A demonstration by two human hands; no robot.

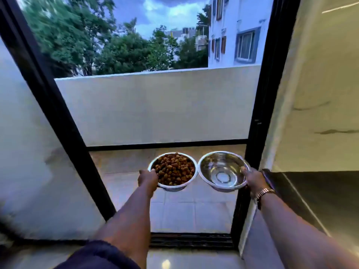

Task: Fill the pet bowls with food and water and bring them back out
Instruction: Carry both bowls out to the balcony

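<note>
Two steel pet bowls are held out in front of me at the open balcony doorway. The food bowl [172,186] on the left is heaped with brown kibble, and my left hand [148,180] grips its near-left rim. The water bowl [223,169] on the right shows clear water over its shiny bottom. My right hand [255,181], with a wristwatch on the wrist, holds its right rim. The two bowls almost touch, side by side, above the balcony tiles.
A black sliding door frame [64,133] rises on the left and another black post [258,121] on the right. The door track [191,240] crosses the floor ahead. Beyond lie the tiled balcony floor [186,212] and a white parapet wall [155,107]. A pale wall [314,94] stands right.
</note>
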